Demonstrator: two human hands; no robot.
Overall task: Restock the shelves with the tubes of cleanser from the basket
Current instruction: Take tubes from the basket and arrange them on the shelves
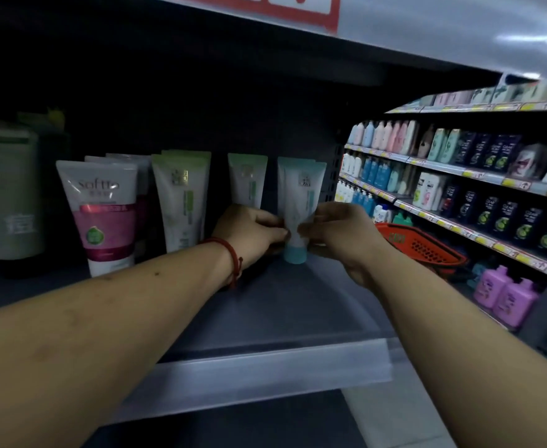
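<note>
The teal-capped cleanser tube (298, 218), standing cap-down at the right end of the shelf (298, 305), is pinched low between the left hand (252, 232) and right hand (336, 236); square it upright, label facing near, before letting go.

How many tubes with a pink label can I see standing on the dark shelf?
2. One Softto tube stands at the front, left of the green tubes. A second stands right behind it, mostly covered. More may be hidden further back.
</note>
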